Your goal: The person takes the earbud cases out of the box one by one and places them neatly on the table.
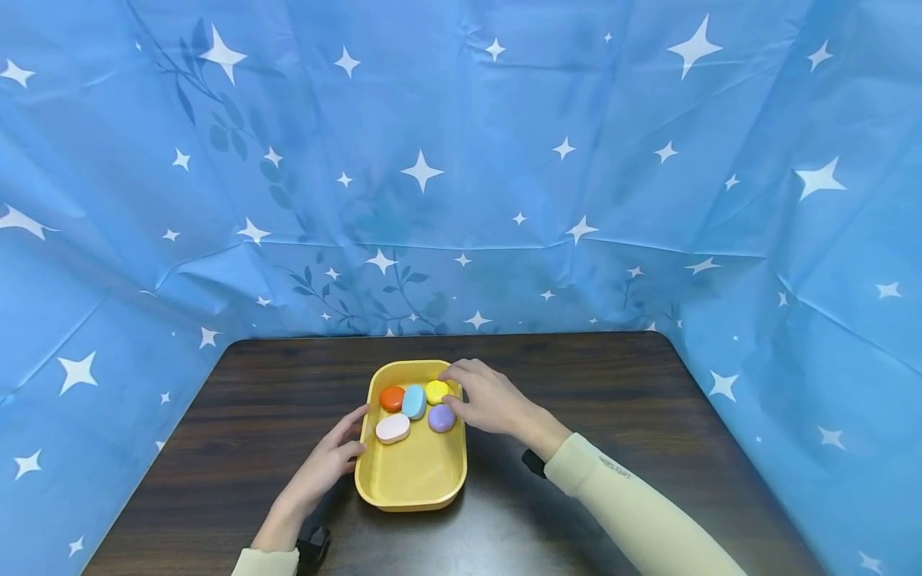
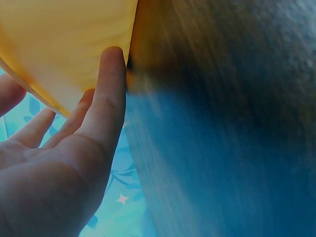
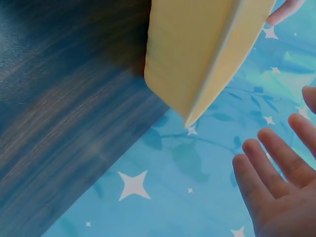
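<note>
A yellow tray (image 1: 412, 478) with raised walls holds several smooth, soap-like pieces. Toward its far end lie a round orange-red piece (image 1: 392, 398), an oblong light blue piece (image 1: 414, 402) and a round yellow piece (image 1: 437, 391). Nearer are an oblong pale pink piece (image 1: 393, 429) and a round purple piece (image 1: 442, 418). My left hand (image 1: 331, 460) rests its fairly straight fingers against the tray's left wall. Over the right rim reaches my right hand (image 1: 497, 400), thumb and forefinger spread beside the yellow piece. In the right wrist view its fingers (image 3: 280, 160) are extended.
The tray stands on a dark wood-grain table (image 1: 576, 376). A blue curtain (image 1: 461, 200) with white stars hangs behind the table and along both sides. Dark wrist straps show at the left wrist (image 1: 313, 550) and right wrist (image 1: 533, 462).
</note>
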Motion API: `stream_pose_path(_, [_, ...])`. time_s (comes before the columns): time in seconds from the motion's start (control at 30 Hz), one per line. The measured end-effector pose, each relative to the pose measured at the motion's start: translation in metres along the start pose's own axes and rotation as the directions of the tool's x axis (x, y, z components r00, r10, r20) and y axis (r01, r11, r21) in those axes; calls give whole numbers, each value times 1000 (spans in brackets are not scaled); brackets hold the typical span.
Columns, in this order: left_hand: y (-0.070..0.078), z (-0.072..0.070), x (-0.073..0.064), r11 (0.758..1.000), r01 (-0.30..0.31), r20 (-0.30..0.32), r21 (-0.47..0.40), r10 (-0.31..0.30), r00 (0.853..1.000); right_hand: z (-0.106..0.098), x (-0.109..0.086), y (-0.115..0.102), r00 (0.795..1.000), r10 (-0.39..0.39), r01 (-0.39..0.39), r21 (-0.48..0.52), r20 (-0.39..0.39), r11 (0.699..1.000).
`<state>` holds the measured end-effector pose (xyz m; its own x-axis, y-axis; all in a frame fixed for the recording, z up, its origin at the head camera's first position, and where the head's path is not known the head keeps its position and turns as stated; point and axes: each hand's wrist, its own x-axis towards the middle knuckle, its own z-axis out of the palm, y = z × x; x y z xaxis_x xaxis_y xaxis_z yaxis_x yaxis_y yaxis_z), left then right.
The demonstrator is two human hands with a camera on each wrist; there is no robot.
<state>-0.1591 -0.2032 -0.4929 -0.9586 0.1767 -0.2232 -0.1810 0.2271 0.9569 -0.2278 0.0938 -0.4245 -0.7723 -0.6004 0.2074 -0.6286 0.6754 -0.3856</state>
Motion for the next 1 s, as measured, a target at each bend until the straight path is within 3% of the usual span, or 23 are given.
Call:
stream_pose_path(0.2, [0,-1,1,1000,-1,-9,14,1,1000,2,11,-3,999,-39,39,-68,16,997])
stream_pose_path(1.0, [-1,3,-1,1000,7,-18,-1,-7,1000,19,31,-6,986,-139,151,-146,87,978])
